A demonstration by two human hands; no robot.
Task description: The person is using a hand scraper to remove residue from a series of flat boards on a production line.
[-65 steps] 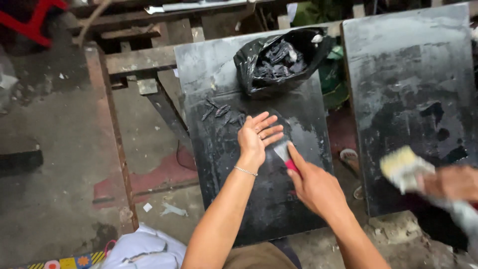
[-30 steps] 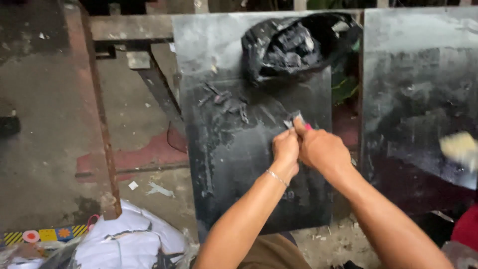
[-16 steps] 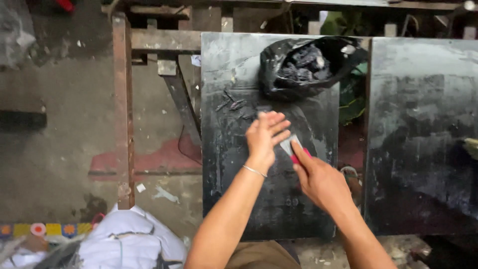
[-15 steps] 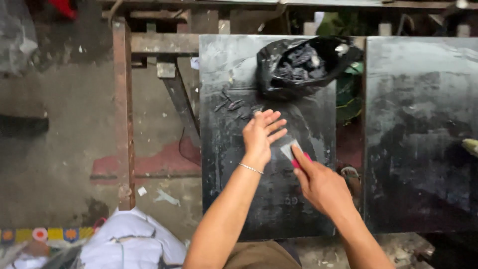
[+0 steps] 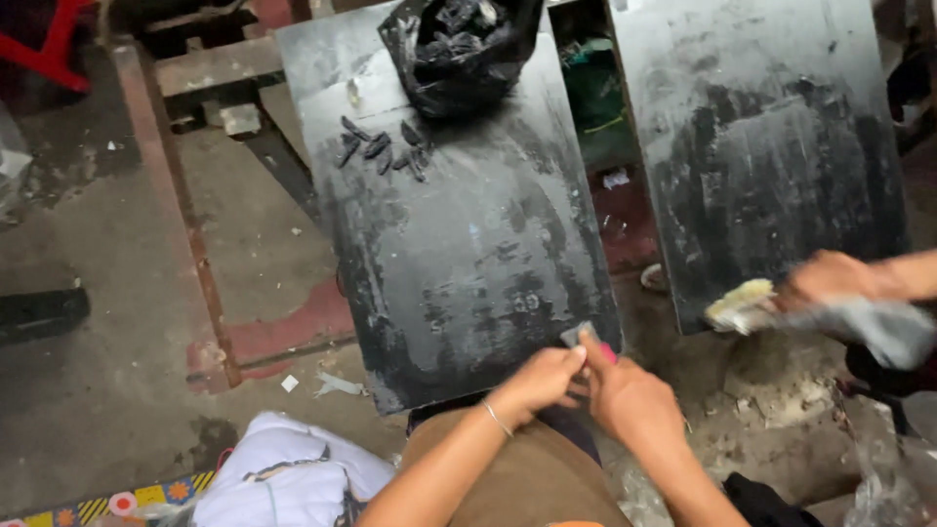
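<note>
Both hands (image 5: 586,385) pinch a small scraper (image 5: 584,339) at the black board's (image 5: 459,244) near edge.

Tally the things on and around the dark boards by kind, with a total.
Dark boards: 2
Black plastic bags: 1
Small dark strips in a cluster: about 6
Scrapers with pink handle, held in both hands: 1
Brushes, in another person's hand: 1
Total: about 11

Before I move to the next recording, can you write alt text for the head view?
Both hands meet at the near edge of a dark, smeared metal sheet: the left hand touches the small pink-handled scraper held in the right hand. A black plastic bag sits at the sheet's far end, and another person's hand holds a brush at right.
</note>
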